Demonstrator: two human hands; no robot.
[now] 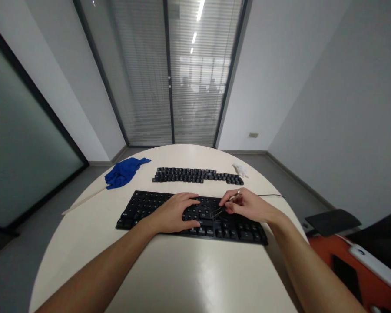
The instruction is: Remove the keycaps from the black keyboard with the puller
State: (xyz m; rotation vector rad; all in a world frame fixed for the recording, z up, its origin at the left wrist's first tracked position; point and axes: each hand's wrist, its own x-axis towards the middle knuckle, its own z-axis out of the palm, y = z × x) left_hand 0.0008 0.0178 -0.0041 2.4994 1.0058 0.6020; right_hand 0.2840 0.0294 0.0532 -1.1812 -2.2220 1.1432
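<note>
A black keyboard (143, 208) lies across the round table in front of me. Many of its key positions look bare, while larger keycaps show along the near edge and right side. My left hand (176, 213) rests on the middle of the keyboard with thumb and fingers spread. In the fingers of my right hand (247, 204) is a thin pair of metal tweezers (219, 211), pointing down and left. Its tips are at the keys right of centre; whether they grip anything is too small to tell. Beyond the keyboard, loose black keycaps (179, 174) are set out in rows.
A blue cloth (122, 173) lies at the back left beside a pale stick (84, 201). Crumpled white tissue (240, 170) sits at the back right. A black cable (270, 195) runs off the right edge. An orange chair (322, 252) holding a white device (374, 265) stands right.
</note>
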